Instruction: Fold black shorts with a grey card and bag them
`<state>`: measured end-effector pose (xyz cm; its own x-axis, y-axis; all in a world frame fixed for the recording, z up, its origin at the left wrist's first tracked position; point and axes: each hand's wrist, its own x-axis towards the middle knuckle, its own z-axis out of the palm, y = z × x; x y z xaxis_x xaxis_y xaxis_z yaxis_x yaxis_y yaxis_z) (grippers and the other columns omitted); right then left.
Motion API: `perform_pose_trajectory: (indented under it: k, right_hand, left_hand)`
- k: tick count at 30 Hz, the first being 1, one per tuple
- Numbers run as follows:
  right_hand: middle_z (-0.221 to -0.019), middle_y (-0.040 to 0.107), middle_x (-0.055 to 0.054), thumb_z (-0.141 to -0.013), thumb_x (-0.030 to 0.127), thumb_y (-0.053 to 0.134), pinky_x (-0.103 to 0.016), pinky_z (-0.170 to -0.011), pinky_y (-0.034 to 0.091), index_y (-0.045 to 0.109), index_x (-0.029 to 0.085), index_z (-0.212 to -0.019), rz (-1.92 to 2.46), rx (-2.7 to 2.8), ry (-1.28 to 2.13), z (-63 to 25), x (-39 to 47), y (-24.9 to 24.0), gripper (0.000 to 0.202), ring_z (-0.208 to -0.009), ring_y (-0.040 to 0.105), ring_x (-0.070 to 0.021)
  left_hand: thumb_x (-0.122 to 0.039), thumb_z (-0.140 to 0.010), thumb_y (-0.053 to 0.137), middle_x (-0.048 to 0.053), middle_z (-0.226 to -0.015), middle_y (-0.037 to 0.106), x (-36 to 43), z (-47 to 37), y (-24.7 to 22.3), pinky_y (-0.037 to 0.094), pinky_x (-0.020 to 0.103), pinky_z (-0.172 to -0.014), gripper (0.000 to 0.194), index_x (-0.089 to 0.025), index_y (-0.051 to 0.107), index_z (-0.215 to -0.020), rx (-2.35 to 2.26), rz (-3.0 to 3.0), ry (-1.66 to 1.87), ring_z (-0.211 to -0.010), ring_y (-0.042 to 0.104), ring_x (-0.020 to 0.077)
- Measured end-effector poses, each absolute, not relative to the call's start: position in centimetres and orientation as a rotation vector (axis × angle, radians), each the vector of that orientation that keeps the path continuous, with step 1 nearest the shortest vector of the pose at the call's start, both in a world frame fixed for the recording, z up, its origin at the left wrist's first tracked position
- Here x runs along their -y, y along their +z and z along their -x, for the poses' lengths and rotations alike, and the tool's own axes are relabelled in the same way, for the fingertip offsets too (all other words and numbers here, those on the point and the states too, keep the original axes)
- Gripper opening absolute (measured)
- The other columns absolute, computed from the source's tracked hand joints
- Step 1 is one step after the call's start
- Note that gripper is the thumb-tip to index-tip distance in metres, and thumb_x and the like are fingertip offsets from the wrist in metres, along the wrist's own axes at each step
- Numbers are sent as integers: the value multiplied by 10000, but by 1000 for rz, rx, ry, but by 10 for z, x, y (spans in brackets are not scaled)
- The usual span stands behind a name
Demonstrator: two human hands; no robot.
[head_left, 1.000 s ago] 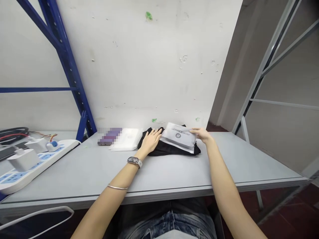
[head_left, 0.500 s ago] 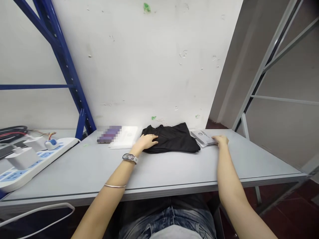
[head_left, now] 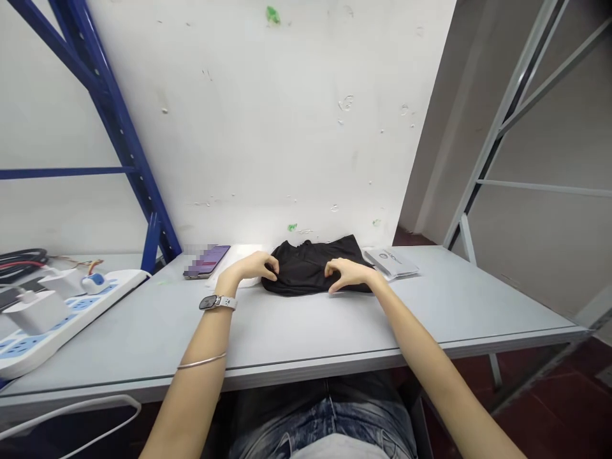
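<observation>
A folded black cloth [head_left: 306, 271] lies on the table near the white wall. At its left edge is my left hand [head_left: 261, 264], thumb and fingers curved with a gap between them. My right hand [head_left: 348, 273] hovers over the front right part of the cloth, its fingers and thumb apart and nothing between them. Right of the cloth lies a grey-white packet [head_left: 393, 262] with dark print. A white sheet or bag [head_left: 234, 256] is partly hidden behind my left hand, and a phone [head_left: 209, 262] lies left of it.
On the left of the table [head_left: 296, 338] sits a white power strip [head_left: 71, 319] with plugged-in adapters and cables. A blue metal frame [head_left: 129, 137] rises at the back left, and a grey metal frame [head_left: 497, 134] stands on the right. A white cable hangs at the lower left.
My right hand has let go of the packet and moved left over the black cloth. My left hand has shifted left to the cloth's edge. The view has turned slightly.
</observation>
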<state>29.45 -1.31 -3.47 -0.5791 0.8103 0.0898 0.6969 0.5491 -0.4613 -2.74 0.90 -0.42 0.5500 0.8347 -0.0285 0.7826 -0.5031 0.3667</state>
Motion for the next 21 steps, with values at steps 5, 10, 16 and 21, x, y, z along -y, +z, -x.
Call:
perform_pose_trajectory:
  k: [5,10,16,21]
  right_hand:
    - [-949,651,-26,-640,104,644,-272,-690,446,648,221,-816,1499,2485,471,-311,17,-33,212,-842,599,-190]
    - [-806,666,-14,-630,97,592,-291,-657,430,638,215,-695,1713,2216,527,-360,14,-24,142,-738,597,-186]
    - [-847,672,-17,-783,344,589,-318,-754,459,672,219,-854,1224,1780,622,-383,22,-12,165,-815,598,-184]
    - [-857,699,-35,-702,394,752,-330,-772,469,728,189,-870,1114,1842,992,-402,44,-5,266,-825,618,-195]
  left_hand:
    - [-374,-715,626,-3,-870,712,-7,28,-1,450,263,-772,175,-225,686,-783,-1340,-2444,455,-882,619,204]
    - [-342,-661,629,8,-870,717,-9,32,-3,451,268,-781,178,-230,695,-782,-1368,-2419,369,-882,624,216]
    - [-461,-770,570,10,-906,703,11,39,18,438,288,-814,268,-221,684,-807,-1332,-2339,526,-908,593,217]
    - [-449,-712,674,9,-798,671,39,48,40,439,267,-782,253,-208,695,-785,-1160,-2111,289,-839,587,194]
